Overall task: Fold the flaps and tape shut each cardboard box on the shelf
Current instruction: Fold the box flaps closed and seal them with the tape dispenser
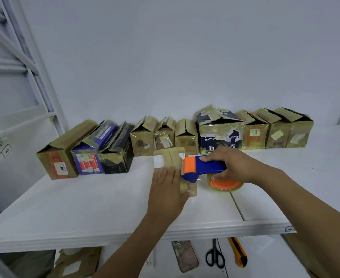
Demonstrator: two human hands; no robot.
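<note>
White shelf board (85,207) under a plain white wall carries all the work. The left hand (168,187) lies flat with straight fingers on the near top of a small brown cardboard box (172,157) and presses its flaps down. The right hand (233,164) has its fingers curled round the handle of a blue and orange plastic tape dispenser (205,166). Under it hangs the roll of clear tape (225,184).

The box stands straight in front of the person, between the two hands, with its long axis and middle seam running away toward the wall. The dispenser lies across this axis, with its orange head touching the right edge of the box, so the right hand is the one nearer to the seam. I judge the next pull must turn along the seam.

Behind, well apart, a row of cardboard boxes with raised flaps (185,137) waits along the wall.
</note>
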